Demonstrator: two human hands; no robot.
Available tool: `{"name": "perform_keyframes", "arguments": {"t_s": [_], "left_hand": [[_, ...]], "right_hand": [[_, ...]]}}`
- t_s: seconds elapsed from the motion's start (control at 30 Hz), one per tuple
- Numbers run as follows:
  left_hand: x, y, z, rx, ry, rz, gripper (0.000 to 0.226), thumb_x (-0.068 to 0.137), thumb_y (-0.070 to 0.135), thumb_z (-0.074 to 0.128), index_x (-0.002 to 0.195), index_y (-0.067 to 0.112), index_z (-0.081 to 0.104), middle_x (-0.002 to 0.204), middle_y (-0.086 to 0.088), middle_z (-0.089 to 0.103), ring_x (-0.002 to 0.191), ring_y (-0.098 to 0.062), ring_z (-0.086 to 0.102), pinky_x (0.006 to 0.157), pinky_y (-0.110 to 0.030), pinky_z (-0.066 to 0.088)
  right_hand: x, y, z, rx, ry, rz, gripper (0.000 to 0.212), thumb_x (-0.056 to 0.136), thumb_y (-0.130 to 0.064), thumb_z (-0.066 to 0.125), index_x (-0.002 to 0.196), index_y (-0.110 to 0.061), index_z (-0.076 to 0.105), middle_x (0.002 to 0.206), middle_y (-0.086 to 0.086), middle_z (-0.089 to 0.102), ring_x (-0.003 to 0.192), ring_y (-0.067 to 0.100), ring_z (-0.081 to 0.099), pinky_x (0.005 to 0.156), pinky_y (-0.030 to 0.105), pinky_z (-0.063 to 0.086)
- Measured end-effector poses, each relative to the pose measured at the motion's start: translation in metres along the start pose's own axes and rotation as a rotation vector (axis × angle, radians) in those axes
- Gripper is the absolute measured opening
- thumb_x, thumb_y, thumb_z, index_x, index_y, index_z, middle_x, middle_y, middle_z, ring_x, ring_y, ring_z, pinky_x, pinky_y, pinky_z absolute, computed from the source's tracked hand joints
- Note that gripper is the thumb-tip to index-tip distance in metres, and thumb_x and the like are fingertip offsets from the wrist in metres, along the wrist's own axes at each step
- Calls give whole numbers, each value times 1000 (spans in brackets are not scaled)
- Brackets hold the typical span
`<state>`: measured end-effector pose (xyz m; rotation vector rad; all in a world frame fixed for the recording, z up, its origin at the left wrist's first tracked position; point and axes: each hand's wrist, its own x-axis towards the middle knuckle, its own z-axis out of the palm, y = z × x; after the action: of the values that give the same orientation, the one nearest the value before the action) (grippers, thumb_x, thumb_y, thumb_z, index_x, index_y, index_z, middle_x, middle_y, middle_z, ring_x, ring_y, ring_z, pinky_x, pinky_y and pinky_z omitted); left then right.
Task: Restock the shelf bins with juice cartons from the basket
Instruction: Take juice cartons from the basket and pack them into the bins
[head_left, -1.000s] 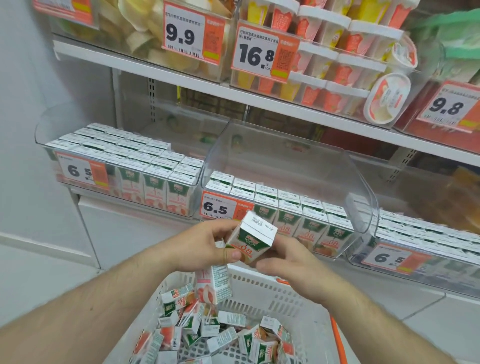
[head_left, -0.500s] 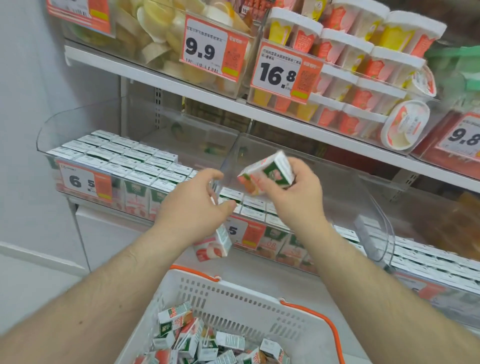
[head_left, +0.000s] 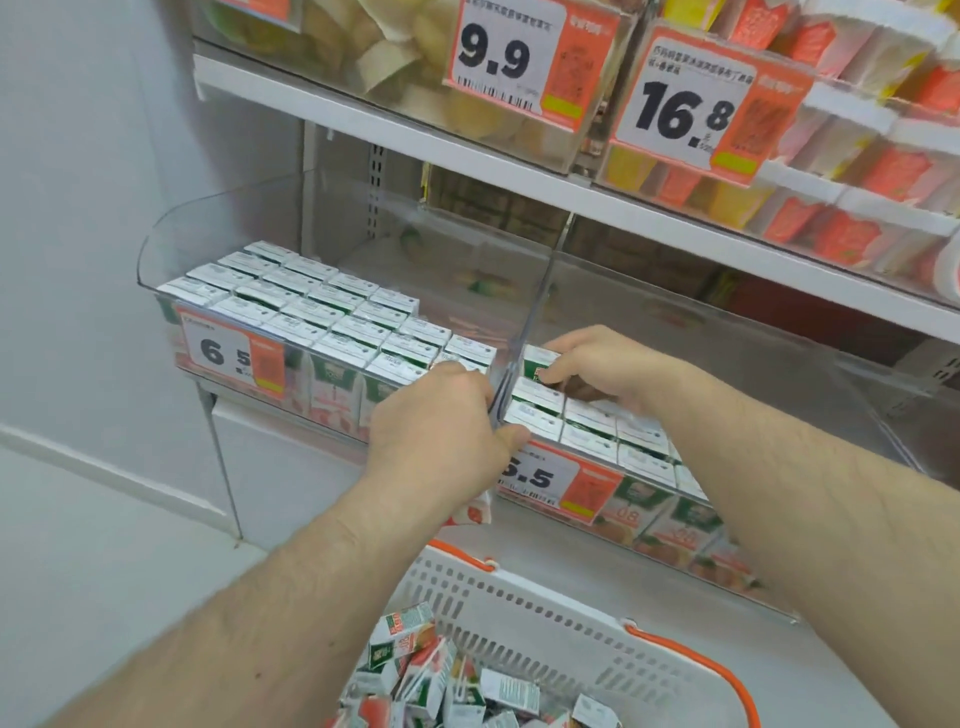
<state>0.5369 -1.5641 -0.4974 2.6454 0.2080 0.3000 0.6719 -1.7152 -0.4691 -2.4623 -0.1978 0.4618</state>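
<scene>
So the clear divider wall (head_left: 524, 338) between the two shelf bins was the middle of everything here. Just right of it, the right hand (head_left: 602, 364) was down inside the right bin (head_left: 779, 364), fingers curled over a juice carton (head_left: 537, 364) and pinching it at the back of the front-left stack, right up against that divider. The carton stood upright, long axis vertical, green-and-white top facing up, same as the rows of cartons (head_left: 597, 431) already sitting in front of it. Left of the divider, the left hand (head_left: 441, 431) sat at the front corner where the two bins meet, thumb hooked across the divider's front edge and touching the right bin's front rim. Its fingers were curled round a second carton (head_left: 472, 512), which poked out below the palm with its red-and-white end pointing down; most of it was hidden, so I couldn't tell its exact tilt. The left bin (head_left: 171, 249) on the far side of the divider was packed with upright cartons in neat rows, with a 6.5 price tag (head_left: 234, 356) on its front. Another 6.5 tag (head_left: 556, 480) hung on the right bin's front, partly behind the left hand. Below the divider, the white basket (head_left: 519, 608) with orange handles held a loose jumble of cartons (head_left: 415, 670) lying every which way.
</scene>
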Motion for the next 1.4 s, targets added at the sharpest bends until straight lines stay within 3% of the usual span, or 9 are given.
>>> {"name": "perform_keyframes", "arguments": {"t_s": [0.2,0.37,0.6,0.77,0.9,1.0,1.13,1.27,1.4], "left_hand": [[2,-1,3,-7,18,8,41,83,62,62,104,27,64,107,7,53,97,-17,56,71,-29,36],[2,-1,5,-16,35,0,40,82,62,63,101,27,63,103,8,52,87,-13,47,70,-29,37],[2,-6,6,-47,19,25,45,81,64,63,106,28,64,105,10,52,90,-11,49,72,-28,38],[-2,-20,0,-476,35,-19,36,75,54,75,100,28,68,88,18,56,81,-4,53,70,-24,43],[-6,-31,-8,-704,72,49,27,75,47,78,97,37,65,83,12,58,77,-5,54,66,-23,41],[-9,-34,-9,-779,116,148,28,69,48,79,90,45,60,81,10,59,79,-9,56,74,-26,46],[-15,-36,-7,-767,189,203,38,73,36,82,100,43,56,86,13,55,76,1,50,70,-18,40],[-24,-39,-17,-701,238,374,54,62,52,73,111,41,54,101,19,53,94,4,51,80,-9,39],[-25,-58,-33,-690,106,443,86,49,68,79,125,50,42,118,25,49,110,0,53,85,-12,45]], "right_hand": [[7,8,1,125,-9,60,16,93,-11,60,99,-4,72,95,16,73,73,19,64,73,35,54],[12,10,1,34,-54,66,22,97,-19,57,112,-11,72,108,14,73,94,22,68,96,47,54],[-3,2,5,-212,-73,-7,35,103,-22,43,132,-21,62,131,-2,62,114,18,58,95,32,44],[-22,-6,6,-372,113,-106,39,104,-17,39,139,-13,55,147,2,50,135,20,44,107,25,31],[-59,-7,20,-118,550,-408,44,82,-14,54,125,-22,61,108,-5,67,92,12,61,89,32,51],[-111,-20,46,-130,255,-633,65,65,-22,59,130,-30,53,94,-15,60,64,7,52,63,21,45],[-127,-25,75,-254,155,-557,100,69,-48,78,146,-47,14,101,-10,66,84,9,62,72,33,52],[-128,-17,81,-119,262,-613,76,77,-35,76,141,-46,36,75,-20,64,66,4,58,60,22,45],[-137,-9,78,2,351,-647,44,80,-38,75,117,-49,55,93,-16,70,66,13,61,62,29,51]]}}
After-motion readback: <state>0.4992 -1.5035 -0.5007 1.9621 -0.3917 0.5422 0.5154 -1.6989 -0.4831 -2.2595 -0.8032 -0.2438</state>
